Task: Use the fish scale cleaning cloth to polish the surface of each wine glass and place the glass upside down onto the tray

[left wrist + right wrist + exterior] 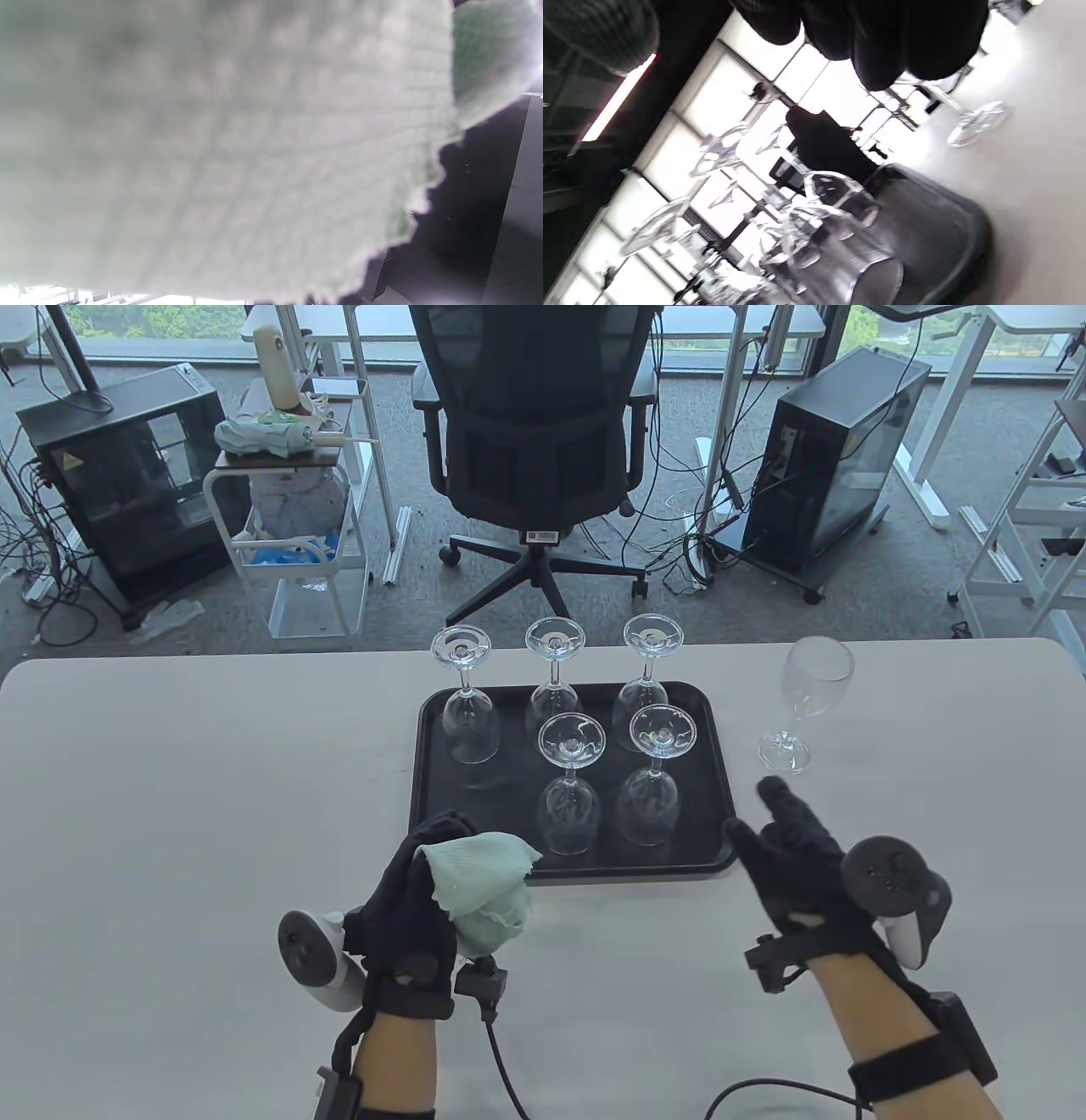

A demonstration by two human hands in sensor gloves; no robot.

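Table view: left hand [416,899] clutches the cloth [484,891]; right hand [802,869], fingers spread, holds nothing near the upright glass [802,704] beside the tray [437,806] on the counter [170,814].

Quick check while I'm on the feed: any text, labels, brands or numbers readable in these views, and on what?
None can be read.
Office chair: a white sticker on its column, print too small to read.
Left computer case: a yellow triangular warning sticker, no legible words.
Tray, wine glasses, cloth and both hands' gloves: no markings visible.
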